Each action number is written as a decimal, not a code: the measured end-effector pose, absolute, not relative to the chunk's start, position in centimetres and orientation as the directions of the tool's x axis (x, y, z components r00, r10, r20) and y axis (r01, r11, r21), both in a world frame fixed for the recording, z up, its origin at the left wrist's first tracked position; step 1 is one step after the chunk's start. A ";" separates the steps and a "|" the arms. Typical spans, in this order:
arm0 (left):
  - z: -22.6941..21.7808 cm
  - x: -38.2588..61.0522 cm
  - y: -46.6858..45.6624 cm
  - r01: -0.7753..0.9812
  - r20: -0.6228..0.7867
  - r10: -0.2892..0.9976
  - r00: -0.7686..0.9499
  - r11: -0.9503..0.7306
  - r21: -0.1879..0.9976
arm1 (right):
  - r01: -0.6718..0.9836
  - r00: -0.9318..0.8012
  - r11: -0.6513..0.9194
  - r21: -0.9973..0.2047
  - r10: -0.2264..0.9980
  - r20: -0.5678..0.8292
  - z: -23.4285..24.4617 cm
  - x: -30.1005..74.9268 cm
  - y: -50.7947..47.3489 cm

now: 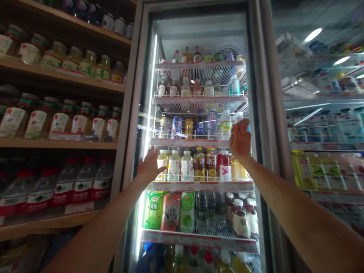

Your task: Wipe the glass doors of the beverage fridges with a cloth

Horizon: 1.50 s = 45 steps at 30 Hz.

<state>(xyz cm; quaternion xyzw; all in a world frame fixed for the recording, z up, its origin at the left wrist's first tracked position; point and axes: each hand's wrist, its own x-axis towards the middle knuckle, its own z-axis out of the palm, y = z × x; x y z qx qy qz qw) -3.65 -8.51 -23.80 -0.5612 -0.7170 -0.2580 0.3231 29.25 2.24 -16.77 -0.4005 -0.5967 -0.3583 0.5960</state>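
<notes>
A lit drinks fridge [199, 185] stands in front of me with wire shelves full of bottles and cans. My left hand [149, 165] is open, fingers spread, at the left end of the middle shelf, beside a pale yellow bottle [162, 163]. My right hand [240, 138] is raised at the right end of the shelf of cans, its back toward me; the fingers curl near a clear bottle [226, 123], and whether they grip it is hidden. A red bottle [224, 167] stands just below that hand.
Wooden shelves [57, 144] on the left carry rows of jars and water bottles. The fridge's glass door [321, 113] hangs open on the right, reflecting ceiling lights over another stocked cooler. Green and pink bottles [170, 210] fill the lower fridge shelf.
</notes>
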 end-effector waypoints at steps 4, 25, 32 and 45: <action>-24.0 -4.4 -8.5 0.982 0.770 0.626 -0.121 0.191 -0.002 | 0.890 -0.079 0.454 0.037 0.073 0.994 -15.0 24.0 2.0; -26.6 -11.6 -12.8 0.964 0.835 0.535 -0.129 0.265 -0.021 | 0.675 -0.462 0.638 0.371 -0.027 0.887 -15.3 8.8 0.4; -26.7 -13.7 -14.8 0.947 0.836 0.528 -0.148 0.320 -0.034 | 0.310 -0.830 0.662 0.682 -0.161 0.534 -22.8 4.5 -0.8; -28.9 -13.6 -15.2 0.936 0.824 0.563 -0.059 0.319 -0.151 | 0.287 -0.837 0.671 0.684 -0.173 0.520 -28.8 3.6 -1.3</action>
